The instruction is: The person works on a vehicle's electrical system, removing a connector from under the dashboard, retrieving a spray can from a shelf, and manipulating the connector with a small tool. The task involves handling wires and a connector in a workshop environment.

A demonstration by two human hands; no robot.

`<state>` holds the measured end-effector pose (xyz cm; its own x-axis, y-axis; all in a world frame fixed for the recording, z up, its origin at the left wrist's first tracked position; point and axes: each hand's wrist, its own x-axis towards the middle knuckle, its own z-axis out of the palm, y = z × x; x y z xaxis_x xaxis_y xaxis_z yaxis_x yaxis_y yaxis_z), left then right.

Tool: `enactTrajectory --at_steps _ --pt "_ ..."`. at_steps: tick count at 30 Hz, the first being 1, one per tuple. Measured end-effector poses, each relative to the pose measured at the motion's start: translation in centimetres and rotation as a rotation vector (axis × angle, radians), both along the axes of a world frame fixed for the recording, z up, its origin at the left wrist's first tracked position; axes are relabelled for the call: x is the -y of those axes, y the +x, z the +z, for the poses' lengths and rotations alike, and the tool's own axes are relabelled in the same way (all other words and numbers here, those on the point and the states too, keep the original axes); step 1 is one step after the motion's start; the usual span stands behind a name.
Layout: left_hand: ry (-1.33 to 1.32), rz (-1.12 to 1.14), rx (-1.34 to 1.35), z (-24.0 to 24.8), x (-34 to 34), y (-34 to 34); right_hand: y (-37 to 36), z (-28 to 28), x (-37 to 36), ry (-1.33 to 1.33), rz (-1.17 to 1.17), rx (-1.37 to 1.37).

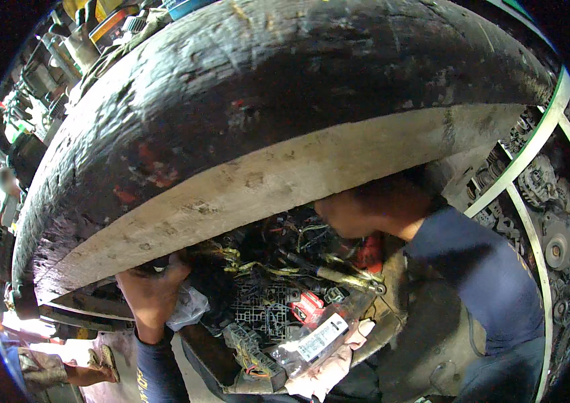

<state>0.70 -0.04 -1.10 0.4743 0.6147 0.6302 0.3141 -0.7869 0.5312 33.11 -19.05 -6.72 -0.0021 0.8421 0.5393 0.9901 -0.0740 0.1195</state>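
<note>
An open drawer (392,295) full of loose parts juts out beneath a thick, worn workbench (278,74). My left hand (157,289) is at its left side, beside a crumpled clear plastic bag (189,307); its fingers are mostly hidden in shadow under the bench. My right hand (348,213) reaches into the back of the drawer, smeared by motion, near a red object (369,254) and tangled yellowish wires (285,269). A tool with a pale handle (345,277) lies below it. Toward the front are a red-and-white box (307,307) and a labelled clear package (318,342).
A pink cloth (338,369) hangs over the drawer's front edge, next to a grey connector block (251,352). Pale metal shelf rails (533,248) with metal parts stand at the right. Another person's sandaled foot (100,366) is at the lower left.
</note>
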Motion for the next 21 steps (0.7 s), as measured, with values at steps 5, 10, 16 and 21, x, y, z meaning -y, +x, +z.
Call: enactTrajectory --at_steps 5,10,16,21 --pt "-0.124 -0.066 0.125 0.0 0.5 0.5 0.3 0.7 -3.5 -0.032 -0.013 -0.211" --pt "-0.175 -0.074 0.044 -0.2 -0.2 0.1 -1.5 0.1 -6.3 -0.343 0.051 -0.225" --pt "-0.103 -0.073 0.028 -0.5 -0.4 -0.5 -3.8 -0.1 -6.5 -0.538 0.125 -0.207" --pt "-0.095 -0.091 -0.017 0.1 0.0 0.0 -4.5 -0.1 -7.2 -0.556 0.135 -0.21"
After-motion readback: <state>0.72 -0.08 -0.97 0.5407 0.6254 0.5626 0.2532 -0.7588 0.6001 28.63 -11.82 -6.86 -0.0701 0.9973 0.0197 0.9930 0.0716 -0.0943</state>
